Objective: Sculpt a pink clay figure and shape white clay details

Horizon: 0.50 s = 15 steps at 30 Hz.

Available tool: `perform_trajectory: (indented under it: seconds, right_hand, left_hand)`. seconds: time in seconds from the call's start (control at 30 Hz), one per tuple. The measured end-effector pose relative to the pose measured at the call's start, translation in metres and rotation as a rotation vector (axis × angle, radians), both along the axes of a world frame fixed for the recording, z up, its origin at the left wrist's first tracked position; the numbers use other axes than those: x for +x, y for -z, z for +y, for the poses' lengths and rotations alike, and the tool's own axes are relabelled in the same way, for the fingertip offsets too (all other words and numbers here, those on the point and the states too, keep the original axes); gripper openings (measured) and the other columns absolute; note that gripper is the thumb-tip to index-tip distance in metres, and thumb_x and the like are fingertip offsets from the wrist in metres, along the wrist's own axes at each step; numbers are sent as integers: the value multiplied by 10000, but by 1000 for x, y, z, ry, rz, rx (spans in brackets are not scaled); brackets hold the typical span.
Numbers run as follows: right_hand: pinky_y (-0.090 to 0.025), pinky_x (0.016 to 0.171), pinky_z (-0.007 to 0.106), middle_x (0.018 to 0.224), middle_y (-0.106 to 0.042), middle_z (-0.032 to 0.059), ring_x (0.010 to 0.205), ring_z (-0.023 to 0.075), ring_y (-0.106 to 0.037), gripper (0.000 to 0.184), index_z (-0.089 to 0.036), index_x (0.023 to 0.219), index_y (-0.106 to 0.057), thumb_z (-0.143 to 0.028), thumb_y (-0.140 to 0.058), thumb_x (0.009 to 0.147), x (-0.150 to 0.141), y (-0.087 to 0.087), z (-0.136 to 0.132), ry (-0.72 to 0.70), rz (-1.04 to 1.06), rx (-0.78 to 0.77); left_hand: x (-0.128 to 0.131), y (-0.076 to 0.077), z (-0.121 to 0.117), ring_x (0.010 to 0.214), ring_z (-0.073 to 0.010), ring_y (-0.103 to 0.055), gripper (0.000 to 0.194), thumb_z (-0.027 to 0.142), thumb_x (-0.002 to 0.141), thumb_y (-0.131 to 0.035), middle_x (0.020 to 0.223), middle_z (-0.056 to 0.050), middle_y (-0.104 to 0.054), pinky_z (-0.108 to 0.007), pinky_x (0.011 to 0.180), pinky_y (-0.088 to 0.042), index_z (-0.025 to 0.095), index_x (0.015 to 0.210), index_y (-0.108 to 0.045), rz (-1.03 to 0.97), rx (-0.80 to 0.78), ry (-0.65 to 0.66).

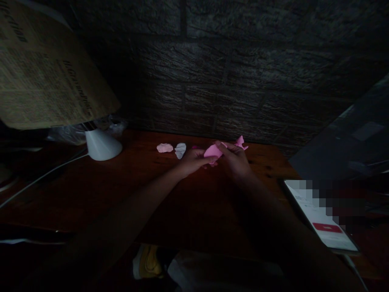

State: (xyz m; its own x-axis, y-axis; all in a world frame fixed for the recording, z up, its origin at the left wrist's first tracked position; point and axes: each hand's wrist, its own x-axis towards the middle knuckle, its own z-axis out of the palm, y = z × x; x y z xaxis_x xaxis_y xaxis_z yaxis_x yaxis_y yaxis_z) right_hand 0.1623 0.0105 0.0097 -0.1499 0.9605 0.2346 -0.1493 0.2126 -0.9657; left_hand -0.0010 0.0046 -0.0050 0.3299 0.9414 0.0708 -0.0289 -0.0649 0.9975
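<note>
The room is dimly lit, with its edges lost in shadow. The background is filled by a dark wall (243, 81) faced with rough, brick-like blocks, divided by joint lines. A reddish-brown wooden table (136, 164) is set along it, marked by dark spots toward the right. At the left, a lamp with a white, cone-shaped base (103, 147) is topped by a shade (57, 73) printed like newspaper. The right side is partly closed off by a grey panel (337, 138).

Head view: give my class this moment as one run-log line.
left hand: holds pink piece | right hand: holds same piece | wooden table: pale-pink piece, white piece, lamp
</note>
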Motion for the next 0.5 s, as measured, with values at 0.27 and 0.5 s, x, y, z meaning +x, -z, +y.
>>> perform_trajectory:
  seconds: [0.27, 0.5]
  right_hand:
    - [-488, 704, 355, 738, -719, 35, 722, 188, -616, 327, -246, 725, -776, -567, -756, 780, 3, -6, 0, 109, -62, 69]
    - [-459, 650, 319, 783, -699, 21, 701, 158, -576, 330, -243, 781, -771, -573, -777, 760, 3, -3, 3, 112, -10, 20]
  left_hand:
    - [0, -3, -2, 637, -131, -675, 128, 293, 804, -777, 760, -74, -777, -268, 636, -537, 166, 791, -766, 27, 55, 44]
    - [2, -2, -2, 640, -130, -674, 238, 384, 811, -784, 781, -95, -778, -263, 626, -533, 154, 752, -761, -23, -13, -1]
